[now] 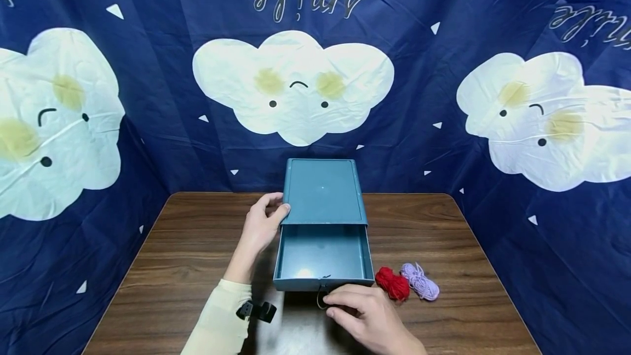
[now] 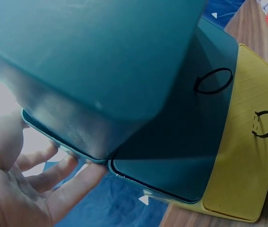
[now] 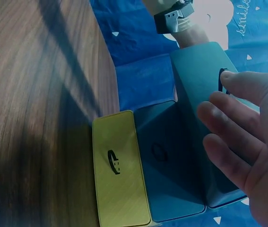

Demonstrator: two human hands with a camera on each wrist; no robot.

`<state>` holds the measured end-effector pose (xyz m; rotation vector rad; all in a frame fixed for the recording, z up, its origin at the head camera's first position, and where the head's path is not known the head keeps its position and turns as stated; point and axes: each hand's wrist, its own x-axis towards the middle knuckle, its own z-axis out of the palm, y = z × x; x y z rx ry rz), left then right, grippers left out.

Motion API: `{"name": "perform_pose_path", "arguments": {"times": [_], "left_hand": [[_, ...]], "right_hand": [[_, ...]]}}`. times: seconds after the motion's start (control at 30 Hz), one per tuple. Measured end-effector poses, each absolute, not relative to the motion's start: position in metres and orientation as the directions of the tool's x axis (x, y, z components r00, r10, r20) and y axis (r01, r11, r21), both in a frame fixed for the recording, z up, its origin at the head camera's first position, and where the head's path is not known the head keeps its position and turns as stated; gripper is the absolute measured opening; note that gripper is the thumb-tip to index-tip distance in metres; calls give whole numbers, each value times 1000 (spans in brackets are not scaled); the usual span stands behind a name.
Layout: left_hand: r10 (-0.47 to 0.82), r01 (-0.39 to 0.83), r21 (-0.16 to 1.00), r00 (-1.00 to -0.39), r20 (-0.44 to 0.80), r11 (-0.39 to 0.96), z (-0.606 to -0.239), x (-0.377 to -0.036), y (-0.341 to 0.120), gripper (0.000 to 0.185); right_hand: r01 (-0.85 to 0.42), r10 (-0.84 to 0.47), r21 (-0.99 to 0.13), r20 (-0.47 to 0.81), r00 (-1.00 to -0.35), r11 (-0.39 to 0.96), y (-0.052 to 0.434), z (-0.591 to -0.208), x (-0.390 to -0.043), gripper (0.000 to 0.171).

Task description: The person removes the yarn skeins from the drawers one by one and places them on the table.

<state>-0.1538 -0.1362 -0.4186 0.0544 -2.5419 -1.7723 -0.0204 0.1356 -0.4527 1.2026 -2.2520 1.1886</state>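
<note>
left hand (image 1: 261,223): fingers open against cabinet (image 1: 322,190) side | right hand (image 1: 367,316): fingers pinch drawer (image 1: 322,259) ring-pull (image 1: 322,296)

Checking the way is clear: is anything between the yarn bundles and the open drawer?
Nothing visible. The red yarn and purple yarn lie right of the open drawer, whose inside looks empty; the right hand is at its front.

Smooth plastic drawer box (image 1: 322,196) — wood-grain table (image 1: 187,256).

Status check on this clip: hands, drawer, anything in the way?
Left hand steadies the drawer unit. Right hand at the ring pull; grip unclear. Top drawer open. Red yarn and purple yarn beside, clear.
</note>
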Motion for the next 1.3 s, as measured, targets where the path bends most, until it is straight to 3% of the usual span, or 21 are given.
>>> {"name": "perform_pose_path", "arguments": {"times": [0.27,1.3], "left_hand": [[-64,-1,939,-998,22,344,-419,-154,-137,44],[-56,-15,954,-998,2,299,-422,-155,-137,44]], "right_hand": [[-802,-505,-520,628,-593,295,130,-448,-23,23],[-652,-333,-631,562,-758,419,123,-448,-60,17]]}}
